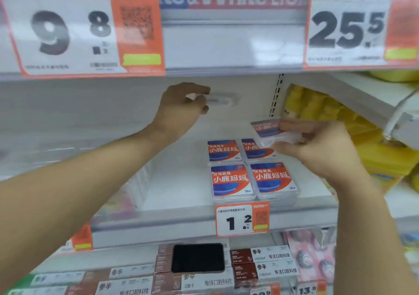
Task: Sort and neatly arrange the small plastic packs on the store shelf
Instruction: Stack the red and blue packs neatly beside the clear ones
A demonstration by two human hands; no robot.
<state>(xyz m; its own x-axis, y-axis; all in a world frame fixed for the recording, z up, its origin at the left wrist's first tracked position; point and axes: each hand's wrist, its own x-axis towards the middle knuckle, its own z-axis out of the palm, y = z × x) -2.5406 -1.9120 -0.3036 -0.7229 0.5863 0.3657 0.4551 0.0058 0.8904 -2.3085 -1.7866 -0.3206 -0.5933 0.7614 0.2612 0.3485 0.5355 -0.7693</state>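
Note:
Several small plastic packs with red and blue labels lie flat in stacks on the white shelf (181, 195), among them a front left stack (231, 181), a front right stack (273, 178) and a back left stack (223, 150). My right hand (317, 147) pinches a tilted pack (268, 128) just above the back right stack (256, 152). Deep inside the shelf, my left hand (181, 108) grips a blurred clear pack (221, 99) held in the air, edge on.
Yellow bagged goods (340, 122) fill the shelf section to the right. A price tag reading 1.2 (242, 220) hangs on the shelf's front rail. Below, boxed items and a black phone (198, 258) lie on the lower shelf. Large price cards hang overhead.

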